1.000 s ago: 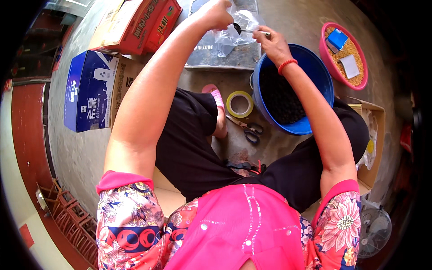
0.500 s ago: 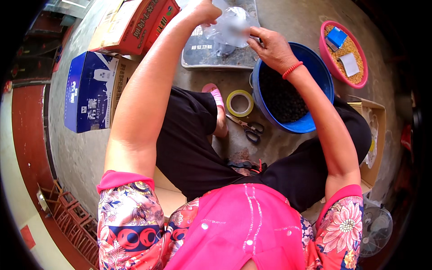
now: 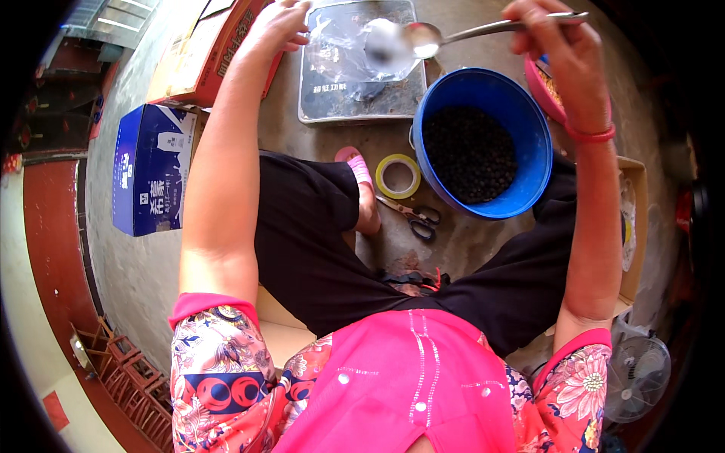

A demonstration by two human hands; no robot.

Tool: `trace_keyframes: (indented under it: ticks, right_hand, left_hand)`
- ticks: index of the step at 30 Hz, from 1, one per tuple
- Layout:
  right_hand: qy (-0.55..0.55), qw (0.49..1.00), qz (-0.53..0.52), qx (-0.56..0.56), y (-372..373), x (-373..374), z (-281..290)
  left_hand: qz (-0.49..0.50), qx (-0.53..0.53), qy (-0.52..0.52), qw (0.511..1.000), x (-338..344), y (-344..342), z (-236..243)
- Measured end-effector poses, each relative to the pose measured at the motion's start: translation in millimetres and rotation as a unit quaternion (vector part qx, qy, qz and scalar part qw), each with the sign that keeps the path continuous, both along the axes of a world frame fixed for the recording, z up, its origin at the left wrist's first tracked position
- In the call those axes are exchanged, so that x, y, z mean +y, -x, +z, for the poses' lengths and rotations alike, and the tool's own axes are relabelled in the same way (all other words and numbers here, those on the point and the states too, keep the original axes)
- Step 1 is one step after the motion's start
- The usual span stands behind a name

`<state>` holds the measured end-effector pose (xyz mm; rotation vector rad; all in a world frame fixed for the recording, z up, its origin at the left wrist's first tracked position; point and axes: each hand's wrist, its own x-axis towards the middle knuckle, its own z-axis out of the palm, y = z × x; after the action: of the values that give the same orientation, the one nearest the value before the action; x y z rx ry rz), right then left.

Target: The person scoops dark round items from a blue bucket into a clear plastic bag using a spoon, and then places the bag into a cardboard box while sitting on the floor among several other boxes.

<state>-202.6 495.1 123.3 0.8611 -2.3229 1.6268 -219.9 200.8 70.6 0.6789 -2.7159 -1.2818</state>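
Note:
In my right hand point(image 3: 563, 60) is a metal spoon point(image 3: 483, 29), gripped by its handle. The spoon's bowl hangs over the right side of a flat platform scale point(image 3: 359, 109). On that scale lies a crumpled clear plastic bag point(image 3: 332, 49); a pale, round, blurred patch beside the spoon hides part of it. My left hand point(image 3: 283, 29) is at the scale's left edge near the bag, fingers loosely bent and apart, partly cut by the upper edge. A blue bucket point(image 3: 545, 143) holding small, dark, round pieces point(image 3: 468, 155) stands in front of the scale.
A roll of yellow tape point(image 3: 398, 177) and scissors point(image 3: 418, 217) lie on the floor between my legs. Left stand a blue box point(image 3: 151, 170) and a red carton point(image 3: 196, 57). Right are a pink basin point(image 3: 545, 90), an open cardboard box point(image 3: 633, 219) and a fan point(image 3: 636, 377).
My right hand has left the plastic bag and moved right; it now holds the spoon. My left hand has drawn back left from the bag, which now lies flatter on the scale.

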Motion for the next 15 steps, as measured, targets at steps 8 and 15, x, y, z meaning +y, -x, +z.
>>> trace_keyframes:
  ticks: [8,15]
  right_hand:
    - [0.104,0.991,-0.079,-0.021,25.0,54.1,9.8]
    - [0.028,0.995,-0.092,-0.031,18.8,62.5,11.2]
  left_hand:
    - [-0.090,-0.045,0.135,0.986,-91.0,11.9,-64.3]
    - [-0.100,-0.180,0.178,0.962,-89.2,11.8,-83.5]
